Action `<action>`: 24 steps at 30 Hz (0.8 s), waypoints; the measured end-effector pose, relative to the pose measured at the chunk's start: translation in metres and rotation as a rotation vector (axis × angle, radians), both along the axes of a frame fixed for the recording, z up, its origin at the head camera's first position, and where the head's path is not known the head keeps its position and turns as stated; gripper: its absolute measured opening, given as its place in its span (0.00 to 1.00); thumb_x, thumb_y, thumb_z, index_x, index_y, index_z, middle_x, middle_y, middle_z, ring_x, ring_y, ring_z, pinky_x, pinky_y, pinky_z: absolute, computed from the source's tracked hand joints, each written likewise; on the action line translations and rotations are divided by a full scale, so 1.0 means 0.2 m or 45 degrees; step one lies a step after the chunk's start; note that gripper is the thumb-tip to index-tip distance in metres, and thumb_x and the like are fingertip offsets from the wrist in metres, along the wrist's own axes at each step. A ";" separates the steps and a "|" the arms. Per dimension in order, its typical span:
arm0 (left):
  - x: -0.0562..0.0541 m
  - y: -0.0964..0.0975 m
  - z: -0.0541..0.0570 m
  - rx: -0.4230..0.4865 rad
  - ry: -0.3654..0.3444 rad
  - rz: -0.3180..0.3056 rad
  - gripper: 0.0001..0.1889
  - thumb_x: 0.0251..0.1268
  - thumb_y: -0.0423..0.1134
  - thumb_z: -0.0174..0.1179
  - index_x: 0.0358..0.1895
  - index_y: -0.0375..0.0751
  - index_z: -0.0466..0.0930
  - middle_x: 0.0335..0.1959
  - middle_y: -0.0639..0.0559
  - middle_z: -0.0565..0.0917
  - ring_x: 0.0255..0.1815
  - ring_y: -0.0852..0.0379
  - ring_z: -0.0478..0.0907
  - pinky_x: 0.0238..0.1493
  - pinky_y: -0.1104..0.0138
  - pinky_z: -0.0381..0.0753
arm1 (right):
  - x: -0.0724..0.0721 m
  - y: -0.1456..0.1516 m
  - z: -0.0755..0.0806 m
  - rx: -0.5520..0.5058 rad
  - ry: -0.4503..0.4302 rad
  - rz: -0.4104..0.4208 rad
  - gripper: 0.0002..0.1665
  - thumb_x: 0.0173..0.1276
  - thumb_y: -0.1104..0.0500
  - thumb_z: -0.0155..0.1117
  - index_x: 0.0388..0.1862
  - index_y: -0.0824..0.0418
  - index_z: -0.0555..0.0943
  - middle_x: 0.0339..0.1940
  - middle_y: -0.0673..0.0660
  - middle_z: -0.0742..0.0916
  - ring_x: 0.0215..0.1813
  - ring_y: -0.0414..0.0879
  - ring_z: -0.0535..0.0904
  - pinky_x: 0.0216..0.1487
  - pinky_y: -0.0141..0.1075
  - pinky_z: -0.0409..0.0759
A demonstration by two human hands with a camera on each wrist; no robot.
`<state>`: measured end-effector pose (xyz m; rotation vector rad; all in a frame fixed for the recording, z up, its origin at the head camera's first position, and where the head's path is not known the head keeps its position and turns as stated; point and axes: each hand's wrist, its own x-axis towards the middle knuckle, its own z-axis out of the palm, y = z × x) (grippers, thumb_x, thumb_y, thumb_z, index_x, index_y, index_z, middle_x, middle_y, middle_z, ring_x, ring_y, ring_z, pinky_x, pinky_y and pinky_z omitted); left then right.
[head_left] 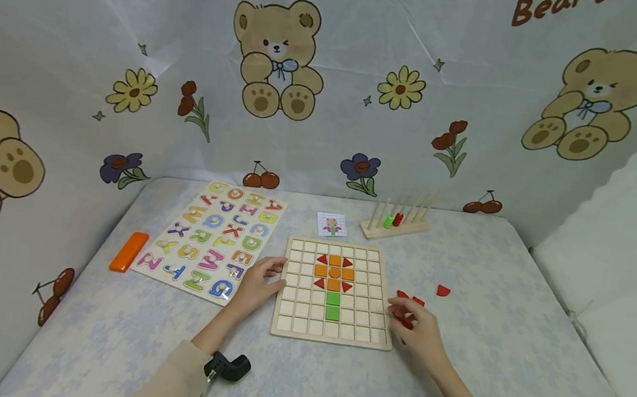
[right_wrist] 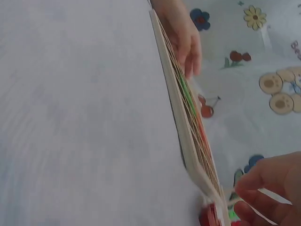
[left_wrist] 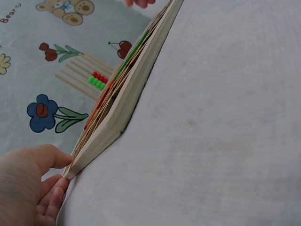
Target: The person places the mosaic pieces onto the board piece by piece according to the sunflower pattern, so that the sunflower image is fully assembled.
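A square wooden grid board [head_left: 304, 326] lies on the table with a pattern of orange squares [head_left: 335, 261], an orange circle [head_left: 334, 272], red triangles [head_left: 348, 263] and two green squares [head_left: 331, 313]. My left hand [head_left: 255, 286] touches the board's left edge with its fingertips and thumb. Beyond the right edge, my right hand [head_left: 421, 331] hovers over several loose red pieces [head_left: 418, 300], its fingers loosely bent and apart. In the right wrist view, no piece shows between those fingers; the hand partly hides the red pieces [right_wrist: 210, 215]. Another red piece [head_left: 443, 291] lies farther right.
Behind the board lie a small picture card [head_left: 331, 225] and a wooden peg stand [head_left: 388, 231] holding green and red beads. At left are an alphabet puzzle board [head_left: 202, 257] and an orange box [head_left: 129, 252]. A bear-print cloth [head_left: 323, 153] hangs behind the table.
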<state>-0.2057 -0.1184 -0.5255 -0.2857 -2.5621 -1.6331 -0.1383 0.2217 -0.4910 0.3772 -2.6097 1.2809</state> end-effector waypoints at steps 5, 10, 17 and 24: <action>-0.01 -0.01 0.00 -0.014 -0.015 0.010 0.23 0.60 0.29 0.65 0.61 0.36 0.78 0.51 0.44 0.83 0.52 0.50 0.79 0.58 0.56 0.80 | 0.06 0.21 0.01 0.166 -0.086 -0.076 0.26 0.55 0.77 0.65 0.54 0.66 0.81 0.45 0.58 0.88 0.45 0.50 0.80 0.43 0.34 0.81; 0.00 -0.01 0.00 0.006 -0.050 0.008 0.23 0.60 0.30 0.65 0.61 0.37 0.78 0.52 0.44 0.82 0.53 0.49 0.79 0.60 0.54 0.79 | 0.11 0.33 -0.02 0.276 -0.252 -0.115 0.29 0.53 0.73 0.70 0.57 0.65 0.80 0.50 0.58 0.88 0.50 0.45 0.81 0.46 0.32 0.81; 0.02 0.00 -0.01 0.007 -0.042 0.014 0.23 0.60 0.29 0.65 0.61 0.37 0.78 0.52 0.45 0.82 0.53 0.50 0.79 0.60 0.56 0.79 | 0.11 0.34 -0.04 0.227 -0.252 -0.204 0.25 0.57 0.70 0.71 0.56 0.65 0.81 0.45 0.58 0.89 0.44 0.30 0.77 0.43 0.28 0.80; 0.01 0.01 0.00 0.015 -0.034 0.014 0.23 0.59 0.29 0.65 0.61 0.36 0.78 0.51 0.44 0.82 0.52 0.50 0.79 0.60 0.55 0.79 | 0.09 0.21 0.01 0.090 -0.019 -0.120 0.23 0.55 0.71 0.73 0.52 0.68 0.83 0.43 0.60 0.88 0.42 0.29 0.76 0.41 0.30 0.81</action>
